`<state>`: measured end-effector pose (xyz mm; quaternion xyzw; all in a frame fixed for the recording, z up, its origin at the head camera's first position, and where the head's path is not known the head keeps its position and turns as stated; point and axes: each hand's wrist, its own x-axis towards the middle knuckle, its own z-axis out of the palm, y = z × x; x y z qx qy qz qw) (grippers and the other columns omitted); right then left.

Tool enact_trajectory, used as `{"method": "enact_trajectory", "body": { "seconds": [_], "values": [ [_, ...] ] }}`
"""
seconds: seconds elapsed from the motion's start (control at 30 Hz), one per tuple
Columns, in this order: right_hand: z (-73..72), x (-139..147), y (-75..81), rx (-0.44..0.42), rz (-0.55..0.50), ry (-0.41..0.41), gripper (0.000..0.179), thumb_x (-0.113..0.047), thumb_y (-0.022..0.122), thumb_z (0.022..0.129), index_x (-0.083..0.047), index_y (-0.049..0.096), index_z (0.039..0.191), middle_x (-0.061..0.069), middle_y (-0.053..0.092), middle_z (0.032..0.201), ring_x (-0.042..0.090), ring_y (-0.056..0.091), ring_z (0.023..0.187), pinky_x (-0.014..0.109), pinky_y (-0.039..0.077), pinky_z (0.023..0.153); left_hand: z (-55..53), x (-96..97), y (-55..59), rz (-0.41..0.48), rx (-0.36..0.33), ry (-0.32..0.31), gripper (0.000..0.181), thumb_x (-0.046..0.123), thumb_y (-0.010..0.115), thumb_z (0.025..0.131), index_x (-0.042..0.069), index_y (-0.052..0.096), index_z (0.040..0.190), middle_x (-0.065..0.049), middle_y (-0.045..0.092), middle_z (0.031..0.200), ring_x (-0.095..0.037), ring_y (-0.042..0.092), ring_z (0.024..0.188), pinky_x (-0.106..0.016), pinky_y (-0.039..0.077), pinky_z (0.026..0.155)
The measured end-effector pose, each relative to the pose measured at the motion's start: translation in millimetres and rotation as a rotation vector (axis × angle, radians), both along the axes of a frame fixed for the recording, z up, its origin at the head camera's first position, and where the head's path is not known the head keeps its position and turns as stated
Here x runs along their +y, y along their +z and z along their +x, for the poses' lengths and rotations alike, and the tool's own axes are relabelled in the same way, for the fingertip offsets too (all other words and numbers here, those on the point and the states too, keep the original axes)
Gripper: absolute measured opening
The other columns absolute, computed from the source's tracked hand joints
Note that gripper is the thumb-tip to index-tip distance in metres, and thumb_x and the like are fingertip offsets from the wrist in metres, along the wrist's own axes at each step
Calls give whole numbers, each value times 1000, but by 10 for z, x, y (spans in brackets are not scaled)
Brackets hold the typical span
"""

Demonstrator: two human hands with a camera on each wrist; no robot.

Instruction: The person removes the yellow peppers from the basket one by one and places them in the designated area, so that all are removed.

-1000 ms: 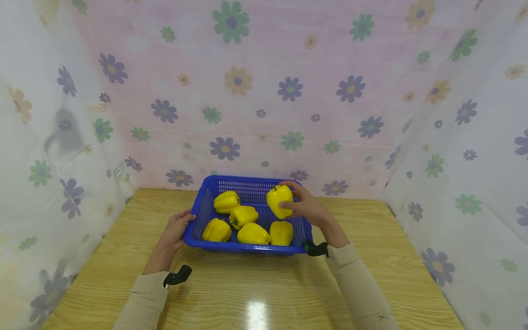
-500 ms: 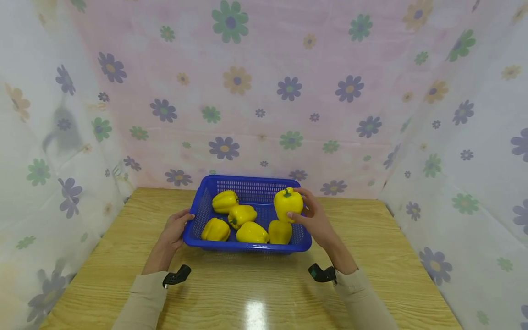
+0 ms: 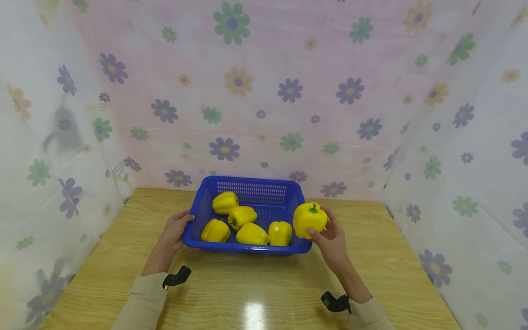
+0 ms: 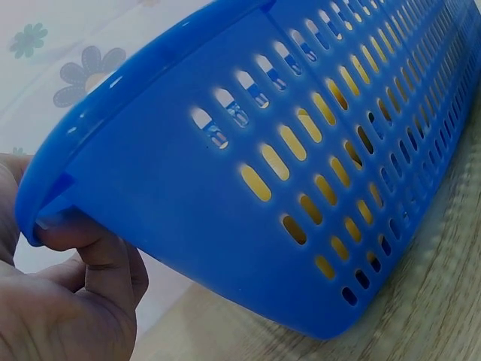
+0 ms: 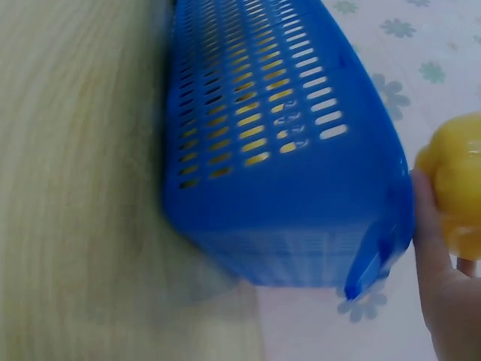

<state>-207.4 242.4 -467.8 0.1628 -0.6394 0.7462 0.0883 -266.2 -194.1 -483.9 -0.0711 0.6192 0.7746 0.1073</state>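
Note:
A blue plastic basket [image 3: 243,248] with slotted walls stands on the table, several yellow bell peppers [image 3: 251,233] lying in it. My left hand [image 3: 174,230] grips the basket's left rim, thumb over the top and fingers curled beneath, as the left wrist view shows close up. In my right hand [image 3: 335,243] is another yellow bell pepper [image 3: 308,221], green stem up, held between thumb and fingers. It overlaps the basket's right rim in the head view. In the right wrist view this bell pepper [image 5: 457,177] shows beside the rim, partly cut off by the frame edge.
The wooden table [image 3: 247,288] reaches out on both sides of the basket and in front of it. Flower-printed cloth [image 3: 264,91] hangs at the back, left and right. A black wrist camera [image 3: 177,277] sits on each forearm.
My right hand has carried the bell pepper from above the basket's right part rightward and toward me, to its right rim. My left hand and the basket have stayed put.

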Motion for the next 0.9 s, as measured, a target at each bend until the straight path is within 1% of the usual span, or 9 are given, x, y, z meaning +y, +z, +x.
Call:
{"method": "enact_trajectory", "body": {
  "seconds": [0.13, 0.3, 0.4, 0.5, 0.57, 0.67, 0.73, 0.8, 0.9],
  "values": [
    [83, 97, -66, 13, -53, 11, 65, 10, 53, 98, -8, 29, 156, 0, 48, 145, 13, 64, 118, 33, 59, 88, 5, 1, -3, -3, 8, -1, 60, 13, 43, 106, -5, 20, 159, -23, 38, 151, -6, 63, 100, -25, 58, 87],
    [195, 238, -153, -1, -52, 35, 65, 8, 50, 101, -8, 25, 159, -1, 49, 143, 12, 63, 117, 34, 59, 87, 19, 9, 9, 1, 13, -8, 61, 13, 42, 107, -5, 18, 159, -23, 36, 153, -5, 63, 100, -26, 57, 88],
    [265, 317, -209, -25, -58, 37, 64, 6, 48, 102, -11, 25, 159, -2, 50, 141, 11, 64, 116, 34, 59, 87, 23, 17, 15, 1, 19, -8, 60, 12, 42, 106, -6, 20, 159, -21, 41, 148, -5, 63, 99, -25, 57, 88],
    [326, 397, -260, -51, -77, 32, 62, 4, 47, 104, -15, 25, 159, -4, 52, 141, 11, 63, 117, 33, 59, 89, 25, 20, 17, 10, 24, -3, 59, 11, 42, 106, -7, 20, 158, -17, 49, 140, -5, 64, 98, -25, 58, 87],
    [354, 447, -293, -68, -92, 27, 62, 3, 46, 104, -15, 24, 159, -4, 52, 140, 10, 64, 117, 33, 59, 89, 24, 20, 17, 14, 23, 1, 59, 11, 42, 106, -8, 21, 158, -13, 52, 135, -5, 64, 98, -25, 58, 86],
    [381, 516, -346, -106, -79, -2, 62, 1, 47, 105, -17, 23, 160, -7, 51, 141, 9, 63, 116, 31, 59, 88, 18, 15, 12, 20, 25, 5, 59, 10, 42, 105, -8, 21, 157, -8, 55, 129, -5, 65, 97, -24, 58, 85],
    [386, 552, -379, -143, -56, -24, 62, 0, 48, 105, -20, 25, 159, -8, 49, 141, 7, 63, 116, 31, 59, 88, 15, 12, 9, 20, 26, 9, 59, 10, 42, 105, -9, 21, 157, -8, 56, 128, -5, 65, 96, -24, 58, 85],
    [385, 580, -409, -191, -29, -52, 61, -2, 50, 105, -24, 27, 158, -11, 49, 140, 6, 63, 115, 31, 59, 88, 14, 8, 6, 20, 29, 9, 59, 10, 42, 105, -9, 20, 157, -9, 55, 129, -5, 65, 96, -24, 58, 85],
    [368, 597, -444, -265, 13, -100, 62, -5, 53, 105, -23, 28, 159, -11, 51, 136, 6, 64, 112, 31, 59, 86, 15, 3, 4, 18, 32, 9, 59, 10, 41, 105, -9, 20, 157, -11, 53, 133, -5, 65, 97, -24, 58, 85]
  ]
}}
